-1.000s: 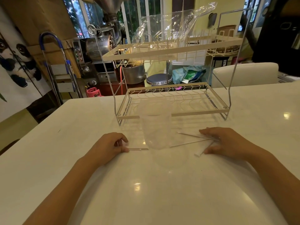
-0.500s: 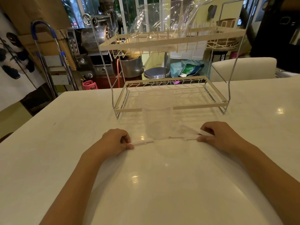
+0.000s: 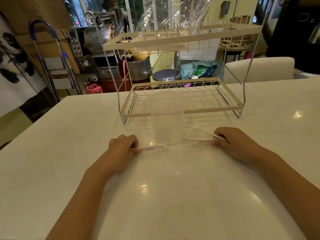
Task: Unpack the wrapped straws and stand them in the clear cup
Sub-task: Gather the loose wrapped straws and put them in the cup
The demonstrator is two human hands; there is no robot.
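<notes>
A clear plastic cup (image 3: 166, 122) stands upright on the white table, between my two hands. My left hand (image 3: 123, 148) rests on the table left of the cup, fingers curled around the end of one wrapped straw (image 3: 152, 147) that points toward the cup's base. To the right of the cup, my right hand (image 3: 232, 143) pinches the ends of wrapped straws (image 3: 199, 139) that lie on the table and fan out leftward toward the cup. I see no straws inside the cup.
A cream two-tier wire dish rack (image 3: 181, 110) stands just behind the cup, with a crumpled clear plastic bag (image 3: 173, 16) on its upper tier. A white chair back (image 3: 258, 69) is beyond the table's far right edge.
My right hand has closed over the scattered straws and gathered them into a pinch. My left hand has drawn its straw slightly up off the table. The view has tilted a little.
</notes>
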